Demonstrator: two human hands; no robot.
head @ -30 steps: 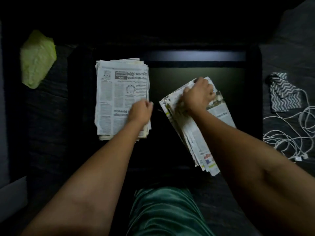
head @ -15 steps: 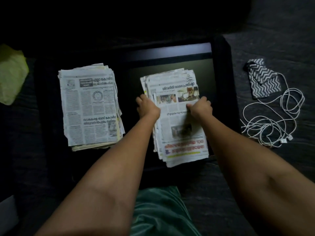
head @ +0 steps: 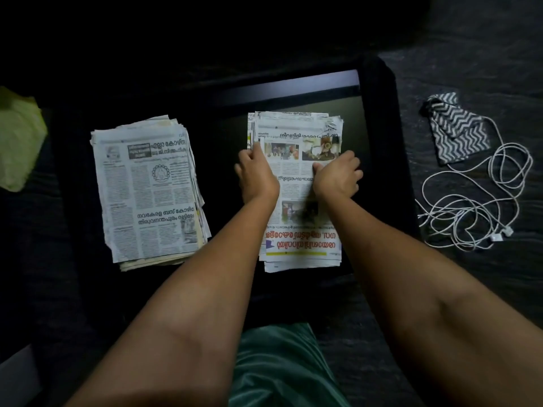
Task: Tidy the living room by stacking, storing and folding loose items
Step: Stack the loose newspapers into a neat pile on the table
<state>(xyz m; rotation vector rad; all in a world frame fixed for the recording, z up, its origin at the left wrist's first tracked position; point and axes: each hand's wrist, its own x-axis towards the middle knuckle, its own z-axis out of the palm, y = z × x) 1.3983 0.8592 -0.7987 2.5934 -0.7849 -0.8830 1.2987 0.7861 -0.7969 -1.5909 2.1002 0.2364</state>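
Right stack (head: pixel 299 230): newspapers lying flat in the right half of the dark tray (head: pixel 379 118), long axis running from 6 to 12 o'clock, coloured headline at the near end.
Left hand (head: pixel 255 174): sitting at the stack's left edge, fingers seeming to be curled on the paper edge; the light is poor.
Right hand (head: pixel 338 174): pressing on the right edge, fingers bent round it.
Left stack (head: pixel 147 192): at 9 o'clock of the right stack, well apart, tilted slightly.
White cable (head: pixel 476 201): lying at 3 o'clock, outside the tray, below a zigzag cloth (head: pixel 455 127).
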